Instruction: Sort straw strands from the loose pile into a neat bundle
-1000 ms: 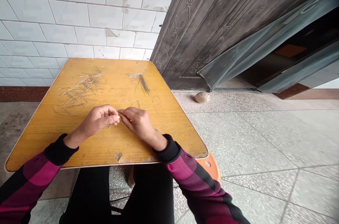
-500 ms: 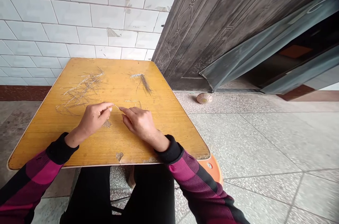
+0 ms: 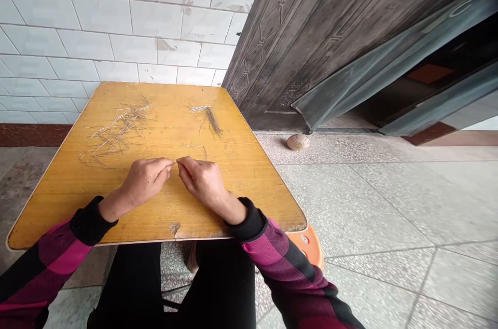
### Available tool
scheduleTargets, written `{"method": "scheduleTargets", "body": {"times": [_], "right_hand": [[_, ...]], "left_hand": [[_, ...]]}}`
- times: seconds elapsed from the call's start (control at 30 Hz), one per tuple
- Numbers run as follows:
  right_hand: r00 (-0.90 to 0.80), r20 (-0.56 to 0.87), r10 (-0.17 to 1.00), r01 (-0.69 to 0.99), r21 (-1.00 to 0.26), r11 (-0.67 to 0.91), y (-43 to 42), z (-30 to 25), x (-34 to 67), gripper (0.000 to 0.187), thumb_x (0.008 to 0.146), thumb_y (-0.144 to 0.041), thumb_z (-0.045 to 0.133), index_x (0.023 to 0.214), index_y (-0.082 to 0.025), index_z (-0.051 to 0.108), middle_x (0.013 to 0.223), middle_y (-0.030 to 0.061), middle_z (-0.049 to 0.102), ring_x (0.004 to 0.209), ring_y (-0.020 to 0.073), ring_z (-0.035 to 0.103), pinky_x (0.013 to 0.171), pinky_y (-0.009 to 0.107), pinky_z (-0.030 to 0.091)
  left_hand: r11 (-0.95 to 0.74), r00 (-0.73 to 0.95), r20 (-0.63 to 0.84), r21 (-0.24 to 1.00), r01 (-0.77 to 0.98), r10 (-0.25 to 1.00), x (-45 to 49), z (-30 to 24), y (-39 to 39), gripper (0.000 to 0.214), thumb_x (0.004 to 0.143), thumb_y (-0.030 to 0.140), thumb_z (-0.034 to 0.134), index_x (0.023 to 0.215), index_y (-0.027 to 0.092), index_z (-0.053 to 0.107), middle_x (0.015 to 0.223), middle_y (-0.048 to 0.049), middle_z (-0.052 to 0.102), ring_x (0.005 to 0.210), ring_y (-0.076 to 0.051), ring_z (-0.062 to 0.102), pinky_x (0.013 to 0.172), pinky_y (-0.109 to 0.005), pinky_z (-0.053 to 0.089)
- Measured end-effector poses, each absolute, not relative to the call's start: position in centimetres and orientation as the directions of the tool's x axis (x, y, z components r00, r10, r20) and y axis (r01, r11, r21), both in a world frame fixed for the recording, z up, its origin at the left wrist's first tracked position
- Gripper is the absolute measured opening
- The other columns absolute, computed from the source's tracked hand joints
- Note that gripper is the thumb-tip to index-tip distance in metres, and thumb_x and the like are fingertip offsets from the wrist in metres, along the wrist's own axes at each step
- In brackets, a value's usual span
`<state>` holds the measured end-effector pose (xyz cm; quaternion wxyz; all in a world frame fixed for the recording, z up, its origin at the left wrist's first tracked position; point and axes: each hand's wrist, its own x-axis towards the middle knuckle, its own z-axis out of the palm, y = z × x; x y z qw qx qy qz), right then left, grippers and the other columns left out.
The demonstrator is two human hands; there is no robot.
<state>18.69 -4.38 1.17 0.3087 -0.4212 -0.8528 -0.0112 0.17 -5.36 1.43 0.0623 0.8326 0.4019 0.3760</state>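
Observation:
Over the near half of the wooden table, my left hand and my right hand pinch close together, fingertips almost meeting. Between them only a tiny bit of a thin wire shows; the rest is hidden by my fingers. A loose, tangled heap of thin wires lies past my left hand. Farther off, beyond my right hand, is a neater bunch of wires with bent, pale ends. One single wire rests just behind my right hand.
A white tiled wall stands behind the table, and a dark carved door with a hanging curtain is at the right. A ball lies on the floor by the door. An orange stool shows under the table's right corner.
My left hand has moved right and slightly down toward my right hand, closing the gap. The stretch of wire that showed between them is now almost covered.

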Motion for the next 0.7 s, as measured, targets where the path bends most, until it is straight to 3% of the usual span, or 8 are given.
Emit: {"method": "scheduleTargets", "body": {"times": [0.1, 0.2, 0.37, 0.57, 0.7], "right_hand": [[-0.387, 0.523, 0.759, 0.709, -0.358, 0.608, -4.2, 1.6, 19.1, 0.022, 0.092, -0.024, 0.044, 0.090, -0.015, 0.065, 0.062, 0.0029, 0.065, 0.051, 0.0115, 0.055, 0.052, 0.023, 0.034], [-0.343, 0.478, 0.809, 0.648, -0.502, 0.572, -4.1, 2.1, 19.3, 0.020, 0.091, -0.023, 0.046, 0.087, -0.015, 0.064, 0.060, 0.0012, 0.064, 0.051, 0.0109, 0.056, 0.053, 0.022, 0.037], [-0.356, 0.423, 0.833, 0.576, -0.603, 0.552, -4.1, 2.3, 19.2, 0.019, 0.092, -0.023, 0.047, 0.083, -0.016, 0.062, 0.059, -0.0004, 0.062, 0.052, 0.0102, 0.056, 0.056, 0.021, 0.039], [-0.475, 0.407, 0.780, 0.472, -0.630, 0.616, -4.4, 2.3, 18.9, 0.020, 0.094, -0.025, 0.048, 0.087, -0.015, 0.064, 0.064, -0.0003, 0.063, 0.056, 0.0089, 0.055, 0.058, 0.021, 0.039], [-0.501, 0.374, 0.781, 0.437, -0.669, 0.601, -4.4, 2.3, 18.9, 0.019, 0.093, -0.023, 0.049, 0.085, -0.015, 0.064, 0.064, -0.0005, 0.062, 0.056, 0.0086, 0.054, 0.059, 0.021, 0.039]], "left_hand": [[-0.672, 0.407, 0.597, 0.326, 0.665, 0.692, -0.5, 1.6, -5.2, 0.021, 0.088, 0.015, 0.046, 0.090, 0.015, 0.067, 0.071, -0.0043, 0.071, 0.065, -0.015, 0.066, 0.064, -0.025, 0.048], [-0.641, 0.375, 0.589, 0.342, 0.687, 0.716, -1.1, 2.1, -5.1, 0.020, 0.086, 0.016, 0.049, 0.088, 0.017, 0.068, 0.072, -0.0040, 0.071, 0.067, -0.015, 0.065, 0.066, -0.025, 0.048], [-0.593, 0.359, 0.491, 0.495, 0.635, 0.794, -1.2, 3.0, -5.3, 0.015, 0.083, 0.019, 0.054, 0.079, 0.019, 0.068, 0.067, -0.0019, 0.070, 0.062, -0.014, 0.063, 0.061, -0.024, 0.045], [-0.400, 0.428, 0.189, 0.781, 0.480, 0.884, -0.9, 3.2, -5.1, 0.023, 0.088, 0.025, 0.048, 0.074, 0.015, 0.065, 0.060, -0.0006, 0.066, 0.053, -0.011, 0.060, 0.056, -0.021, 0.046], [-0.354, 0.437, 0.111, 0.771, 0.528, 0.893, -1.1, 3.3, -5.0, 0.023, 0.086, 0.023, 0.049, 0.073, 0.015, 0.065, 0.055, 0.0005, 0.064, 0.049, -0.010, 0.058, 0.052, -0.020, 0.043]]}}
